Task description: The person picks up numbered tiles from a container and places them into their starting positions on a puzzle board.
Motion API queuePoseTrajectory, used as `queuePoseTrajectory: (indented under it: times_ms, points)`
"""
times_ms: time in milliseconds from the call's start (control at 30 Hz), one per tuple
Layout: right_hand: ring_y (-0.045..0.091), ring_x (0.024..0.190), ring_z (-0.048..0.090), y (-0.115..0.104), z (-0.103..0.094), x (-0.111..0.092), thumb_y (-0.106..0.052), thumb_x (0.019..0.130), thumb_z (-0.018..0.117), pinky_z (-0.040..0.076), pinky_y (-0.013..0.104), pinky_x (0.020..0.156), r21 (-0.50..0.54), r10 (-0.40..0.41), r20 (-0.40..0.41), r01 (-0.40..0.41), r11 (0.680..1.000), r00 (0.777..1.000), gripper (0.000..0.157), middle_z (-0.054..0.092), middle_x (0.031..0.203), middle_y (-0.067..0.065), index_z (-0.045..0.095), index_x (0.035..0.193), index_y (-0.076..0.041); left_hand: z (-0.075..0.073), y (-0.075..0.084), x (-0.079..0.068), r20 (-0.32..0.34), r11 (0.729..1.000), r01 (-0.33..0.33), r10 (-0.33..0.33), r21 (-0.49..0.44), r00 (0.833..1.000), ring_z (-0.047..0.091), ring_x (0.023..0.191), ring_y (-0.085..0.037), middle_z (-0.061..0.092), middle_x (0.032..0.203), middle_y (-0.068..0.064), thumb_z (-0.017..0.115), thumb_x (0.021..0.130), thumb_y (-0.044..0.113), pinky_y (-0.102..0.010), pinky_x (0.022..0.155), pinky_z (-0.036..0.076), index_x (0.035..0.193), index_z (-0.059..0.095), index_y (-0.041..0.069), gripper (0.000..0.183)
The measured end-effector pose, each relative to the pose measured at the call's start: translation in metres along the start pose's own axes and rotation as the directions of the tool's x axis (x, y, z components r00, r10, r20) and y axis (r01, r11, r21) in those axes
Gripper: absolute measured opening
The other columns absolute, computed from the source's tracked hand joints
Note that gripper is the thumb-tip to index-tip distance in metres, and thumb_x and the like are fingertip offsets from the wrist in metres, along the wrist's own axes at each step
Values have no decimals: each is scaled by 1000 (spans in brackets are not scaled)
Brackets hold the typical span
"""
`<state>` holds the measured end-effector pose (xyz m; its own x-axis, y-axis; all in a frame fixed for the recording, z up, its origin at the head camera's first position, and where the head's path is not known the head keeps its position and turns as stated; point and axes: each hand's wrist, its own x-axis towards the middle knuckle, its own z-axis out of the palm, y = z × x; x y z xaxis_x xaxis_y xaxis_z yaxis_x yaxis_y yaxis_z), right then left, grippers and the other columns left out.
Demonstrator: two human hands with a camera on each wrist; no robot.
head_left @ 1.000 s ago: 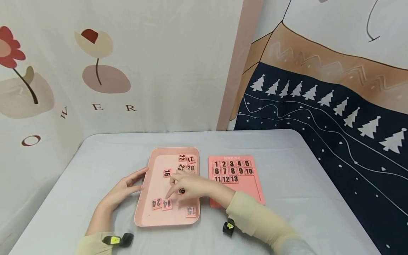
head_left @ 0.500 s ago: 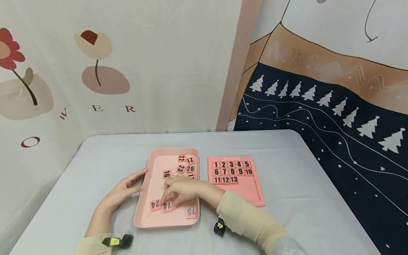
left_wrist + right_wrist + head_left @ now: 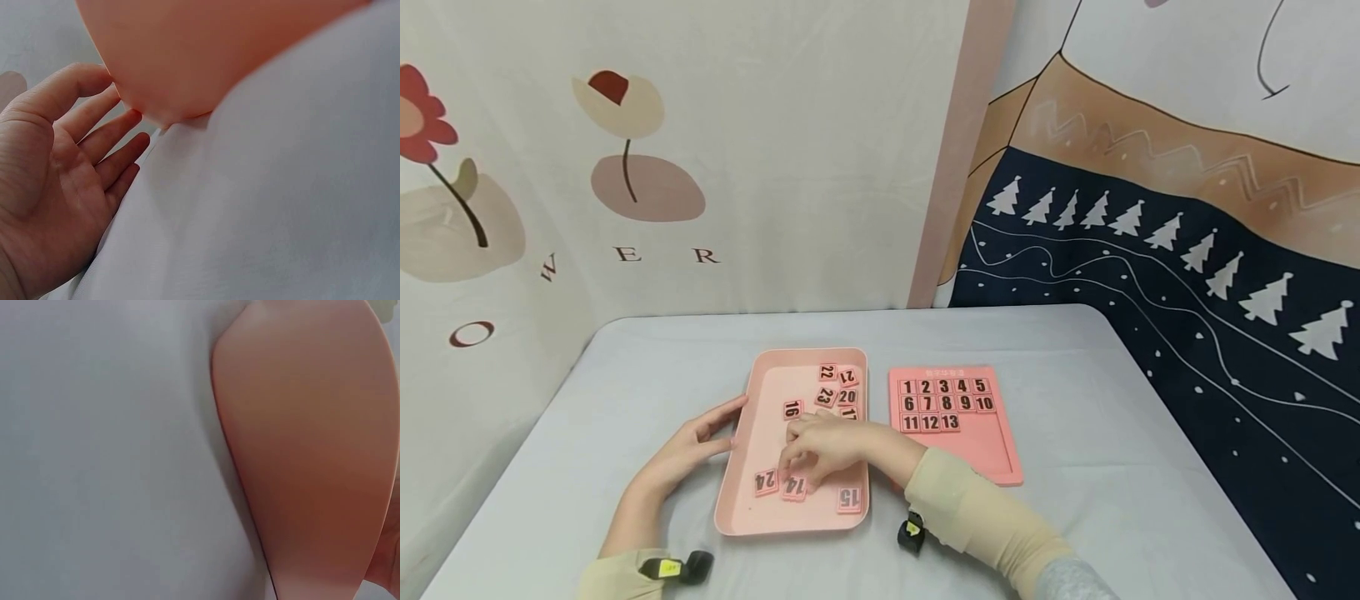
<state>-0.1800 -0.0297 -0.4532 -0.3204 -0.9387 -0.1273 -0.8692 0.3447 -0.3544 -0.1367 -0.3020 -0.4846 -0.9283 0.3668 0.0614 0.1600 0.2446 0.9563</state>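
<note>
A shallow pink tray (image 3: 760, 521) with loose number tiles lies on the white-covered table. My right hand (image 3: 826, 442) reaches over its right side and pinches the number 14 tile (image 3: 794, 489) between finger and thumb, low in the tray. The number 24 tile (image 3: 766, 482) lies just left of it, and the number 15 tile (image 3: 849, 500) sits near the tray's lower right corner. My left hand (image 3: 688, 446) touches the tray's left edge with extended fingertips; in the left wrist view this hand (image 3: 62, 181) has its palm showing. The right wrist view mostly holds the tray's outer wall (image 3: 306, 437).
Right of the tray is a pink number board (image 3: 977, 450), tiles 1 to 13 in order in its upper rows. Several tiles, such as the number 16 tile (image 3: 792, 409) and number 22 tile (image 3: 827, 372), lie higher in the tray. My right forearm partly covers the board's lower left.
My right hand has come down and left onto the number 14 tile, which has turned slightly in its fingers. The left hand stays at the tray edge.
</note>
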Motion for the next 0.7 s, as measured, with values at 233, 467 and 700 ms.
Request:
queuePoseTrajectory:
  times_ms: [233, 467, 700]
  points:
    - [0, 93, 37, -5, 1, -2, -46, 63, 84, 28, 14, 84, -27, 22, -33, -23, 999, 999, 36, 44, 94, -16, 69, 94, -36, 2, 4, 0, -5, 1000, -1, 1, 3, 1000, 36, 125, 5, 31, 148, -25, 63, 91, 6, -10, 98, 28, 146, 36, 0, 62]
    - [0, 93, 38, -9, 2, -20, -48, 64, 83, 31, 18, 89, 34, 85, -212, -79, 996, 973, 35, 44, 95, -15, 70, 92, -31, 3, 6, 0, -5, 1000, 5, -5, 5, 1000, 36, 125, 5, 31, 149, -24, 64, 90, 7, -9, 99, 27, 146, 36, 0, 63]
    - [8, 102, 39, -9, -3, -61, -44, 61, 86, 34, 30, 94, 135, 214, -442, -171, 976, 871, 38, 47, 105, -10, 72, 90, -25, 2, 5, -1, -11, 1000, 20, -20, -4, 1000, 35, 125, 6, 32, 149, -22, 65, 90, 8, -9, 98, 27, 146, 37, 3, 63]
